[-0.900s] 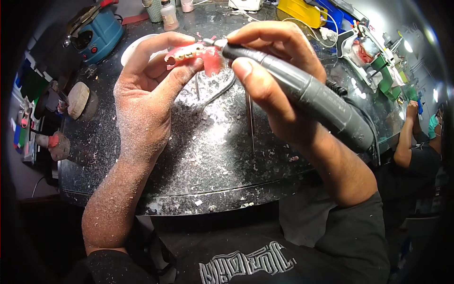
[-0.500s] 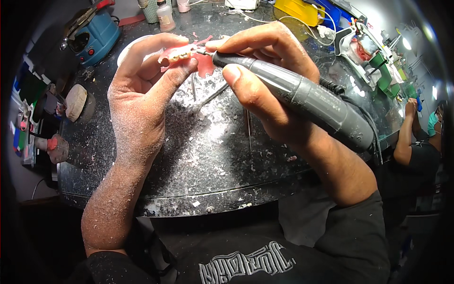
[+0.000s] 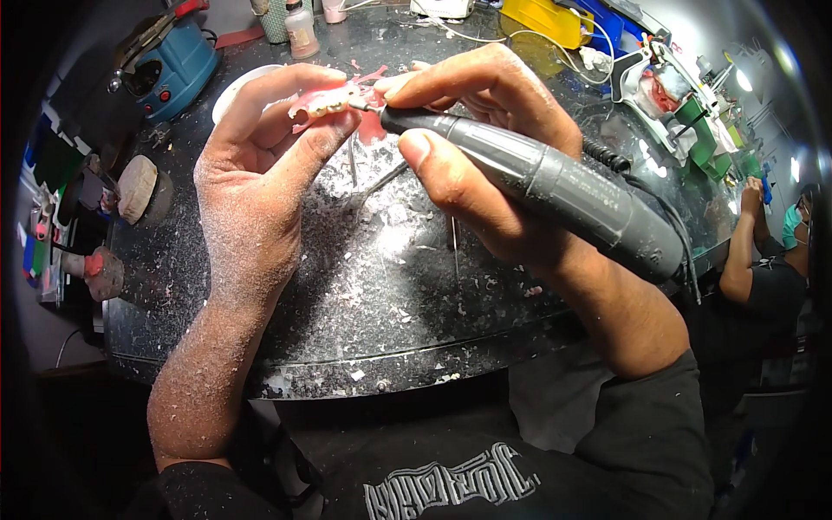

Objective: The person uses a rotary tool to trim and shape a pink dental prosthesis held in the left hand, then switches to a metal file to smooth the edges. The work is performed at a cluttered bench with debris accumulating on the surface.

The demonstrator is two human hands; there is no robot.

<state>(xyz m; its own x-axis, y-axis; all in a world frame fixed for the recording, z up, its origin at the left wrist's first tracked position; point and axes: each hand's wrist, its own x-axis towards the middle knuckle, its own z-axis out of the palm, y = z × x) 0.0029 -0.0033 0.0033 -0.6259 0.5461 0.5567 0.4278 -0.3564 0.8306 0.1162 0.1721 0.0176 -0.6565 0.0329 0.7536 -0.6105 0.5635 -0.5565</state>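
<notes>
A dental denture piece (image 3: 328, 107), pink with a row of cream teeth, is pinched between the thumb and fingers of my left hand (image 3: 256, 178). White dust coats that hand and forearm. My right hand (image 3: 472, 191) grips a thick dark grey rotary handpiece (image 3: 537, 173) like a pen, its coiled cord trailing at the right. The handpiece's thin metal bit (image 3: 364, 107) meets the right end of the denture; whether it touches, I cannot tell. Fingertips of both hands come close together there. Behind lies a flat, ragged pink piece (image 3: 373, 130), partly hidden.
White shavings litter the dark tabletop (image 3: 364, 303), where thin metal tools (image 3: 383, 178) lie. A blue machine (image 3: 178, 74) and a pale round block (image 3: 137, 189) stand left. At the back are a bottle (image 3: 302, 33) and yellow bin (image 3: 546, 22). Another person's arm (image 3: 737, 243) shows far right.
The handpiece and my right hand have shifted slightly left and down, with the bit tilted differently against the denture. My left hand has barely moved and keeps its hold.
</notes>
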